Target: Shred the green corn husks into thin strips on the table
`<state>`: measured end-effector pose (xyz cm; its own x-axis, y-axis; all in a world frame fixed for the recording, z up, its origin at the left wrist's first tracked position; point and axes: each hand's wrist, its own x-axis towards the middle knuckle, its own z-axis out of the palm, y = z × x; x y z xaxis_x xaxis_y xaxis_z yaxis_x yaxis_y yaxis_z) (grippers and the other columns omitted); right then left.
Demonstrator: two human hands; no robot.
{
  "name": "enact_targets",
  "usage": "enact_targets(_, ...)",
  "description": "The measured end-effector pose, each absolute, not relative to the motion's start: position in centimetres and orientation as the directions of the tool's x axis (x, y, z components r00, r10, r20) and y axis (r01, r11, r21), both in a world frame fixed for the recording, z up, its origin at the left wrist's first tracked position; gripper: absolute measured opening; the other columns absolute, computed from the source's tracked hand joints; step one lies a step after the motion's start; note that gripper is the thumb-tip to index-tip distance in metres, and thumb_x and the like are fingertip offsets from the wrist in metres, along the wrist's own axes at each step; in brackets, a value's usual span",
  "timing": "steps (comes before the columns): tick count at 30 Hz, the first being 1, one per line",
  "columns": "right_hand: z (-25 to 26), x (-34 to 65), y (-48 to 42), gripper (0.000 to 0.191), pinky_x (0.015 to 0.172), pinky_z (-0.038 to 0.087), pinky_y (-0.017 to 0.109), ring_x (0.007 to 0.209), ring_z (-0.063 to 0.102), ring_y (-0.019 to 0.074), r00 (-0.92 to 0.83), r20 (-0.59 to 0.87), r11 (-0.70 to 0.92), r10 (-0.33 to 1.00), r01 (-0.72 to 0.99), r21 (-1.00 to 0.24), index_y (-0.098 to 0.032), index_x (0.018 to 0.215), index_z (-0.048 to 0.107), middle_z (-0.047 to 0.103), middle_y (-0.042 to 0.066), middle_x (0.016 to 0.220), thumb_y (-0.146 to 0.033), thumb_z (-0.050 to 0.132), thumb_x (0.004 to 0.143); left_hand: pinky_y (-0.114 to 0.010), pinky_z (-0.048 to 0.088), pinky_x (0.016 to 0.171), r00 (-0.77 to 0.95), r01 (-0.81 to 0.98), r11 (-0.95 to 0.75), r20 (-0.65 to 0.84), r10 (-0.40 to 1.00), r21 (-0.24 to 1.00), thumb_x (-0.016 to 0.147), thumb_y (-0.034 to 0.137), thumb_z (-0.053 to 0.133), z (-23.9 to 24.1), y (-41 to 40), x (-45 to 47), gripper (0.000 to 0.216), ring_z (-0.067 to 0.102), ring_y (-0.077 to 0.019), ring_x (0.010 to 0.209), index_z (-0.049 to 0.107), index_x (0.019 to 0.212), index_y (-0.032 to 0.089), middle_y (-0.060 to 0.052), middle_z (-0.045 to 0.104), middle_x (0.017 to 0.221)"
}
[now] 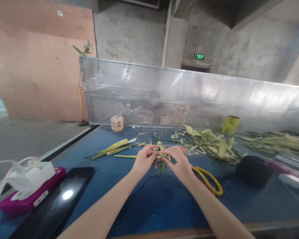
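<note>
Above the middle of the blue table, both hands meet at a small bunch of pale green plant pieces [161, 152] with thin green ends hanging below. My left hand [147, 157] pinches it from the left, fingers curled around its edge. From the other side my right hand [176, 161] has its thumb and fingertips closed on the bunch. The fingers cover part of it. A green stalk [124, 156] lies just left of my left hand. Beside my right wrist are yellow looped handles [215, 186], like those of scissors, their far part hidden by the hand.
Yellow-green leaves [114, 145] lie to the left, a leaf pile [214, 142] to the right. Around stand a string roll [117, 123], a yellow can [230, 124] and a black ball [254, 171]. A phone [57, 199] and purple power strip [27, 199] lie near left; a perforated metal screen [139, 76] rises behind.
</note>
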<state>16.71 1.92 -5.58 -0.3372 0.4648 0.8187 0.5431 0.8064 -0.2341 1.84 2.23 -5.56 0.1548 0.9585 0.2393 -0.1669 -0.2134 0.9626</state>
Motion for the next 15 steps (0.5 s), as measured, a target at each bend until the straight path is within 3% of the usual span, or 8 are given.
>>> enact_targets(9, -5.58, 16.83, 1.96, 0.012, 0.073, 0.043, 0.031, 0.08, 0.053, 0.0172, -0.306, 0.837, 0.809, 0.454, 0.534, -0.244, -0.022, 0.083, 0.058, 0.064, 0.002, 0.08, -0.015, 0.054, 0.074, -0.022, 0.044, 0.043, 0.211, -0.256, -0.137, 0.194, 0.958, 0.957, 0.062, 0.03, 0.063, -5.06, 1.78, 1.95, 0.044, 0.055, -0.0126, 0.057, 0.048, 0.099, 0.01, -0.003, 0.061, 0.062)
enact_targets(15, -5.56, 17.0, 2.03, 0.012, 0.074, 0.044, 0.033, 0.083, 0.053, 0.018, -0.278, 0.829, 0.783, 0.485, 0.56, -0.27, -0.023, 0.085, 0.057, 0.064, 0.003, 0.084, -0.017, 0.053, 0.075, -0.021, 0.042, 0.046, 0.269, -0.319, -0.106, 0.197, 0.943, 0.942, 0.059, 0.026, 0.068, -5.04, 1.72, 1.94, 0.053, 0.058, -0.0136, 0.065, 0.048, 0.105, 0.01, -0.007, 0.065, 0.078)
